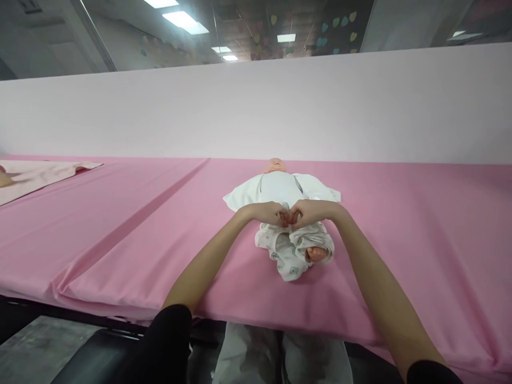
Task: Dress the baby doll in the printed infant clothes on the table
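Observation:
A baby doll [276, 165] lies on its back, head away from me, in a white top [280, 188] with the sleeves spread out. White printed baby pants [292, 261] are bunched around its legs, and one bare foot [316, 254] shows at the right leg opening. At the doll's waist, my left hand [272, 213] is closed in a pinch on the upper edge of the pants. Close beside it, nearly touching, my right hand [309, 212] pinches the same fabric. The fingertips partly hide the cloth between them. The doll's other foot is not visible.
A pink sheet [132, 234] with raised folds covers the table. A white partition [256, 112] stands along the back edge, with glass above it. On the far left lies a pale pink cloth [48, 173], with part of something skin-toned on it.

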Demonstrator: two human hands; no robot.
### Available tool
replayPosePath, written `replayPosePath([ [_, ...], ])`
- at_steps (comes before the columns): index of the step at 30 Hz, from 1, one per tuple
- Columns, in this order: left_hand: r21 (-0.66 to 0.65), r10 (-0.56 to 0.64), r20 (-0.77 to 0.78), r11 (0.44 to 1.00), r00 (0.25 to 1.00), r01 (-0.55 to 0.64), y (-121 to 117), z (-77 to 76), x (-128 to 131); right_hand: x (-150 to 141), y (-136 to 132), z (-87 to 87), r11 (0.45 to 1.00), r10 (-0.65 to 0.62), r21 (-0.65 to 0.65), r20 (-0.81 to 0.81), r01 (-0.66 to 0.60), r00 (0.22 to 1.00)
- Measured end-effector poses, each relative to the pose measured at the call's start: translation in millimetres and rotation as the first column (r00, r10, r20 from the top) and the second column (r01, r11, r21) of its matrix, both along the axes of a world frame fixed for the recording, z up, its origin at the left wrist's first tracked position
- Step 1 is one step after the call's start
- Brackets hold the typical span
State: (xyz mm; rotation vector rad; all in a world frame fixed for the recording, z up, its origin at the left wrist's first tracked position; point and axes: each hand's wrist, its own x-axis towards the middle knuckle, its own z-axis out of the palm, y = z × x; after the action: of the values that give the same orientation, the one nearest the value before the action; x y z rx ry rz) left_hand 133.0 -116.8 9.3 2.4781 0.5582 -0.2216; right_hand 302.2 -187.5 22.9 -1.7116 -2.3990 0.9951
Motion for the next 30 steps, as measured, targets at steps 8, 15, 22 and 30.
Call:
replayPosePath([
  [8,0.02,0.099,-0.018,0.995,0.995,-0.098,-10.1,-5.1,4.0,-2.2,8.0,-15.3,1.0,-0.029,0.016,0.108,0.027,0.994],
  [15,0.035,0.105,0.073,0.994,0.992,-0.108,-10.9,-3.8,1.3,-3.2,2.7,-7.9,0.988,-0.052,0.149,0.064,0.042,0.997],
  [22,0.313,0.076,0.49,0.915,0.869,-0.256,2.8,1.0,-3.7,5.4,-1.5,1.8,0.934,-0.285,0.16,-0.213,0.321,0.935],
  [30,-0.07,0.155,0.568,0.988,0.808,-0.14,5.3,7.0,-6.9,18.1,10.1,-12.5,0.975,-0.215,-0.064,-0.532,0.214,0.819],
])
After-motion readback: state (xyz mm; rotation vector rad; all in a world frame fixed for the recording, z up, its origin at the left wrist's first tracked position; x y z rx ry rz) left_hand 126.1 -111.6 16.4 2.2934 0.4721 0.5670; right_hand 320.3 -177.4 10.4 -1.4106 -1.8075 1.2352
